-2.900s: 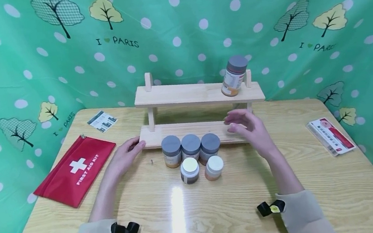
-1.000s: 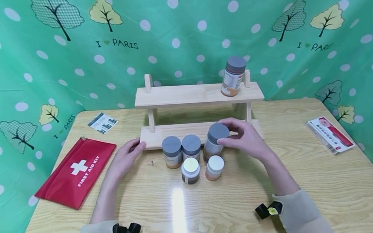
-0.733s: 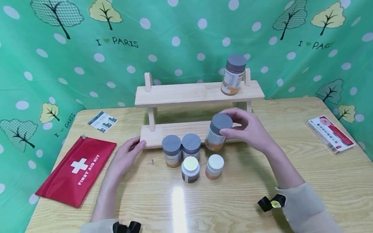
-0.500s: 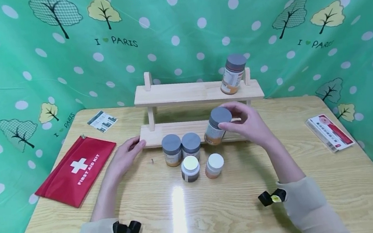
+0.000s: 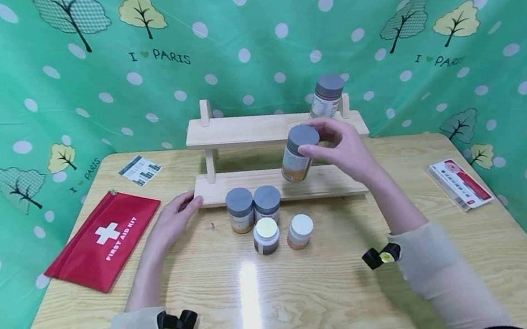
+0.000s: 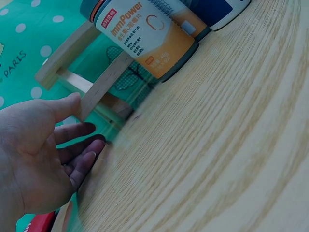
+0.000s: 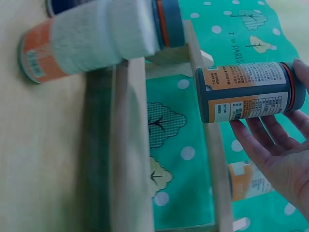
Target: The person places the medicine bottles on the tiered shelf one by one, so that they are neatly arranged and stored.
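Observation:
My right hand [image 5: 344, 147] grips a grey-capped supplement bottle [image 5: 296, 161] near its lid, thumb on the near side and fingers behind. In the head view the bottle, slightly tilted, overlaps the gap between the two boards of a wooden shelf [image 5: 238, 130]; the right wrist view shows its orange and white label. My left hand [image 5: 170, 222] holds the left end of the lower board, thumb at the front corner. Two more grey-capped bottles [image 5: 241, 212] stand before the lower board, with a cream-lidded bottle [image 5: 266, 237] and a white-lidded bottle [image 5: 300, 231] nearer me.
Another grey-capped bottle [image 5: 324, 97] stands at the right end of the upper board. A red first aid pouch [image 5: 107, 240] and a printed card [image 5: 140, 170] lie on the left. A red and white box [image 5: 459, 183] lies on the right; a green curtain [image 5: 234, 28] hangs behind.
My right hand has taken the rightmost grey-capped bottle from the front row and raised it up toward the upper board. My left hand has stayed at the shelf's end.

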